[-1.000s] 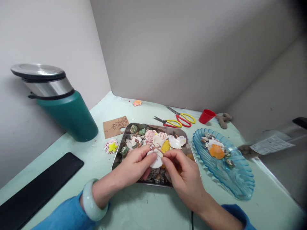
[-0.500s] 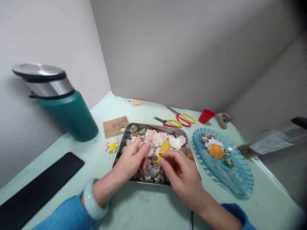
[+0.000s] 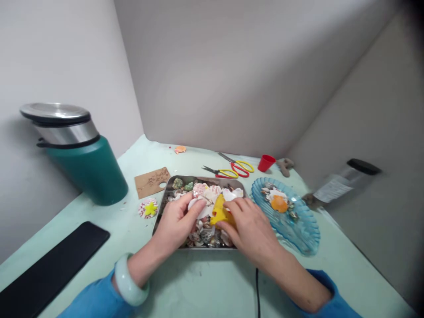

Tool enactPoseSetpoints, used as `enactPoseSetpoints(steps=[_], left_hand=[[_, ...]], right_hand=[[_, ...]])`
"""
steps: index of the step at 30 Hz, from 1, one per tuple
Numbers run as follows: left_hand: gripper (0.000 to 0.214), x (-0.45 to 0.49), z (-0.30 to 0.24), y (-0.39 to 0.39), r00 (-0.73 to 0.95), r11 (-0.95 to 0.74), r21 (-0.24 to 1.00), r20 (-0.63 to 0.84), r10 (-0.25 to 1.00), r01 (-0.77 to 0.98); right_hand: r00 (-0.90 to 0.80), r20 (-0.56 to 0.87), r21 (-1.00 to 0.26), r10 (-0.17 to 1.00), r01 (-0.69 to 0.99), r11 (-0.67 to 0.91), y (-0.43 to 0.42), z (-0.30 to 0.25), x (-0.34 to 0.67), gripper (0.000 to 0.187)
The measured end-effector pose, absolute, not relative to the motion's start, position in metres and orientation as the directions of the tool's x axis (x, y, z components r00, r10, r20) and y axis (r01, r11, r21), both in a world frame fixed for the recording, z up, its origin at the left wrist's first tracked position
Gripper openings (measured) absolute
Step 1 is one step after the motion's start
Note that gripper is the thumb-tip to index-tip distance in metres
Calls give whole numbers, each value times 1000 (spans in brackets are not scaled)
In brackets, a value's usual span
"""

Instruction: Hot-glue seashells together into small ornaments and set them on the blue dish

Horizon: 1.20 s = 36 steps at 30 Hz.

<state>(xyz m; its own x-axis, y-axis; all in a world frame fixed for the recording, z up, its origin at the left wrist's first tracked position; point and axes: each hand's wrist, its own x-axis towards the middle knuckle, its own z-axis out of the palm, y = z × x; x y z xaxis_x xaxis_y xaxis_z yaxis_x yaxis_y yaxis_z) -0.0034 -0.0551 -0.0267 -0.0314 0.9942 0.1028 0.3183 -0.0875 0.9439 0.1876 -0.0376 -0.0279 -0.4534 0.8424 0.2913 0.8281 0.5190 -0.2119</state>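
Note:
A metal tray [image 3: 161, 210] full of mixed seashells sits in front of me on the pale green table. My left hand [image 3: 177, 223] rests over the tray's left half, fingers closed on a white scallop shell [image 3: 199, 209]. My right hand [image 3: 251, 227] reaches in from the right, its fingers pinched on a yellow shell [image 3: 220, 213] right beside the white one. Both wrists wear blue sleeves, and a pale jade bangle [image 3: 128, 280] circles the left wrist.
A blue glass dish [image 3: 298, 225] with a few shells and an orange one stands right of the tray. Two scissors [image 3: 232, 169], a red cup [image 3: 266, 163], a cardboard tag [image 3: 151, 181], a green thermos [image 3: 81, 157], a black pad [image 3: 46, 265] and a clear bottle [image 3: 344, 181] surround it.
My right hand let go of the thin piece it held against the white shell and took up the yellow shell. The view shifted, tilting up and to the right.

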Motion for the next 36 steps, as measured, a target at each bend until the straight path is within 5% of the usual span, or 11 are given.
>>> enactPoseSetpoints(steps=[4, 11, 13, 17, 19, 21, 36], left_hand=[[38, -5, -27, -56, -50, -102, 902, 135, 990, 419], [34, -5, -30, -48, -70, -13, 942, 39, 997, 336], [32, -4, -30, -46, -100, 22, 961, 6, 995, 274], [25, 0, -32, -45, -114, 63, 984, -44, 993, 167], [23, 0, -34, -44, -95, 50, 987, -36, 995, 153], [23, 0, -36, -44, -63, 32, 987, -22, 998, 157], [25, -2, -39, -43, -56, 161, 958, -152, 987, 237]], right_hand=[[-384, 112, -100, 916, 913, 395, -46, -21, 191, 24], [-368, 49, -290, 929, 884, 365, -37, -29, 194, 27], [-377, 80, -434, 923, 820, 373, -31, -32, 199, 29], [-325, 49, -939, 945, 307, 154, -23, -35, 208, 27], [-372, -14, -1000, 928, 2, -14, -23, -36, 206, 29], [-457, -60, -985, 888, -116, -126, -24, -38, 201, 34], [-618, -116, -985, 778, 175, -7, -30, -52, 212, 42]])
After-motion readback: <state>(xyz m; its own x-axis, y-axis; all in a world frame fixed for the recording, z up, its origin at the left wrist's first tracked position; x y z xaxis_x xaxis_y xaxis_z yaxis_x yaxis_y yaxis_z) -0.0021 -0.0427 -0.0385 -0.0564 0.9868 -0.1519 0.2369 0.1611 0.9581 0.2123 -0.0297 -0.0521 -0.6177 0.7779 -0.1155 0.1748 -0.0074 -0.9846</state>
